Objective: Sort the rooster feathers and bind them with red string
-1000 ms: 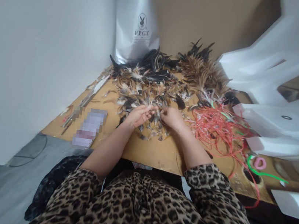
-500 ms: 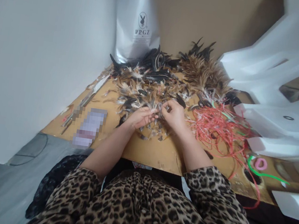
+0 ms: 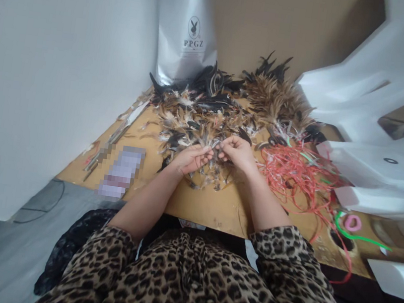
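Observation:
Both hands meet over the front of a loose pile of brown, black and white feathers (image 3: pixel 192 115). My left hand (image 3: pixel 193 159) is closed in a pinch, palm partly up, on the pale base of a feather (image 3: pixel 210 145). Just to its right, my right hand (image 3: pixel 237 152) pinches thumb against forefinger on a small greyish wisp that looks like part of a feather. The fingertips of both hands are almost touching. Small feather scraps (image 3: pixel 203 179) lie on the wooden table (image 3: pixel 201 209) beneath them.
A tangle of red ties (image 3: pixel 297 170) lies to the right, with a green strip (image 3: pixel 359 236) and pink ring (image 3: pixel 353 222). Brown feather bundles (image 3: pixel 277 99) and a white bag (image 3: pixel 187 29) stand behind. A blurred-out flat object (image 3: pixel 122 173) and thin sticks (image 3: pixel 114 134) lie left.
My right hand has shifted slightly right and down, its fingers turning a little. A thin curled loop between the fingertips no longer shows. My left hand stays nearly in place.

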The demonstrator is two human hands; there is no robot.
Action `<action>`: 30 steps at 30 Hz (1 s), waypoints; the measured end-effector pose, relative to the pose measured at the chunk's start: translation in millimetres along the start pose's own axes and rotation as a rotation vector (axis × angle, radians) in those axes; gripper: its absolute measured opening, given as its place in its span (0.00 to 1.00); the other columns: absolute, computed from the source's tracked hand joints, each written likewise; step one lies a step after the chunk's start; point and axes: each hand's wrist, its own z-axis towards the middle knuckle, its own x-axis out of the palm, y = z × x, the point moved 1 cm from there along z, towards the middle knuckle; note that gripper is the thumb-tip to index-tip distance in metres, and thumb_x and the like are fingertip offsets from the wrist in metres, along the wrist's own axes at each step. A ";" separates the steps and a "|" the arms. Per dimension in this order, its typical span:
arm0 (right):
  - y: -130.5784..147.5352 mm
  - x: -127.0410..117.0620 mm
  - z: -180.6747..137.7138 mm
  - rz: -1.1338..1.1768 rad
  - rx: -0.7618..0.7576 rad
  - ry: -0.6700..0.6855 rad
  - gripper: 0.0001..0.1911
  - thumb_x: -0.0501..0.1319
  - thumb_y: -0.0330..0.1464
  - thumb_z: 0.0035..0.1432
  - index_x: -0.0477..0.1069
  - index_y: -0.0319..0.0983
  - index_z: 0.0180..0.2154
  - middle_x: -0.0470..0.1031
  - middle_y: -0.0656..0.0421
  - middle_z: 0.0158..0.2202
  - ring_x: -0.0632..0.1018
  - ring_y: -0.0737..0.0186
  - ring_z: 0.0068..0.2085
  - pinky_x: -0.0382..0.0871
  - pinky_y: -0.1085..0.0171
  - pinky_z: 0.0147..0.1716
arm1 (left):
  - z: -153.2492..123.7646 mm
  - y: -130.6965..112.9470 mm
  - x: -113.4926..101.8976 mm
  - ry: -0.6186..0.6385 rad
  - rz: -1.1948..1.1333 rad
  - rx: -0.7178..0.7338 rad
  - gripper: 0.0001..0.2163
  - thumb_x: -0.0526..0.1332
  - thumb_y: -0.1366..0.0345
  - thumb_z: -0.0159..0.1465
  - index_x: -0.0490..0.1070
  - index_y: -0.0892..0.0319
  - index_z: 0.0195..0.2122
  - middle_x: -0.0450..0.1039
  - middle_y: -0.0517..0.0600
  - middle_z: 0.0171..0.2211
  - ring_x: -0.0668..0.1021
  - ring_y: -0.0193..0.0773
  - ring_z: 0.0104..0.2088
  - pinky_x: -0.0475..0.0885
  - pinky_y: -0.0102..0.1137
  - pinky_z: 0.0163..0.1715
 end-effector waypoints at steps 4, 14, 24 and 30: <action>1.2 -5.0 1.0 0.105 0.027 0.007 0.14 0.67 0.38 0.40 0.66 0.37 0.26 0.74 0.60 0.23 0.72 0.70 0.21 0.65 0.70 0.20 | -0.3 -3.2 -0.6 -0.067 0.003 0.017 0.05 0.57 0.74 0.60 0.71 0.66 0.30 0.73 0.49 0.25 0.75 0.24 0.23 0.69 0.18 0.24; 0.4 -12.1 0.1 -0.457 -0.214 0.052 0.11 0.62 0.37 0.46 0.75 0.35 0.28 0.72 0.60 0.23 0.68 0.69 0.24 0.61 0.68 0.26 | 4.8 -1.2 -7.4 -0.165 0.095 0.078 0.03 0.61 0.72 0.57 0.73 0.67 0.31 0.75 0.50 0.26 0.75 0.25 0.23 0.69 0.19 0.24; 4.0 -8.6 -1.7 -0.558 -0.477 -0.075 0.09 0.60 0.34 0.51 0.75 0.36 0.27 0.70 0.59 0.25 0.69 0.67 0.27 0.62 0.66 0.29 | 4.6 2.2 -3.1 -0.201 0.214 0.069 0.04 0.64 0.71 0.55 0.73 0.68 0.30 0.74 0.51 0.24 0.75 0.26 0.22 0.67 0.20 0.22; 9.3 -4.6 -6.4 -0.620 -0.535 -0.096 0.09 0.58 0.34 0.54 0.74 0.38 0.28 0.69 0.58 0.26 0.70 0.65 0.30 0.63 0.64 0.33 | 2.9 1.3 -3.2 -0.172 0.265 0.046 0.04 0.64 0.71 0.55 0.73 0.69 0.26 0.74 0.51 0.23 0.74 0.26 0.21 0.67 0.20 0.22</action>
